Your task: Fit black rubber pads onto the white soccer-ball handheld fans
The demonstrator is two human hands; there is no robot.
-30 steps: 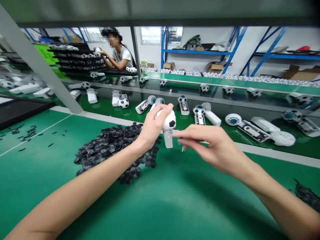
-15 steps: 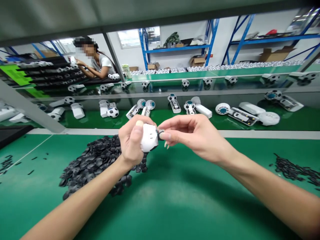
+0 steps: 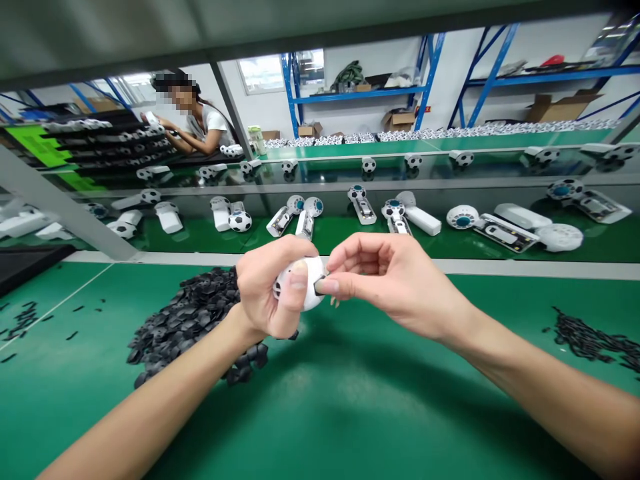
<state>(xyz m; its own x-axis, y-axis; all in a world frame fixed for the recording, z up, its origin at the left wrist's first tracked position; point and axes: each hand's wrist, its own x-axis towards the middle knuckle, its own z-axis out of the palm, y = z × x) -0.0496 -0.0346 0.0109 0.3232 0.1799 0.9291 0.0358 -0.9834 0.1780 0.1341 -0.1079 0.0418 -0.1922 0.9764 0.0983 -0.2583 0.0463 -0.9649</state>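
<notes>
My left hand (image 3: pixel 267 283) is wrapped round a small white football-patterned shell (image 3: pixel 313 269), its thumb pressed over the front. Black marks show at the shell's left side, while the palm hides most of the back. From the right, my right hand (image 3: pixel 400 280) pinches a small black patch (image 3: pixel 319 287) between thumb and forefinger, against the shell's right side. Whether the patch is seated there, I cannot tell. Behind and below my left hand lies a heap of black patches (image 3: pixel 183 327) on the green bench top (image 3: pixel 360 413).
Thin black strips (image 3: pixel 593 337) lie at the right, with a few more (image 3: pixel 25 320) at far left. Beyond the bench edge, white football-headed units (image 3: pixel 363 205) rest on a green conveyor. A metal post (image 3: pixel 65 203) slants at left. Another person (image 3: pixel 200 127) sits across the line.
The shell has turned in my left hand, and the thumb now crosses its front. My right fingers stay at its right side with the black patch. The view has shifted slightly.
</notes>
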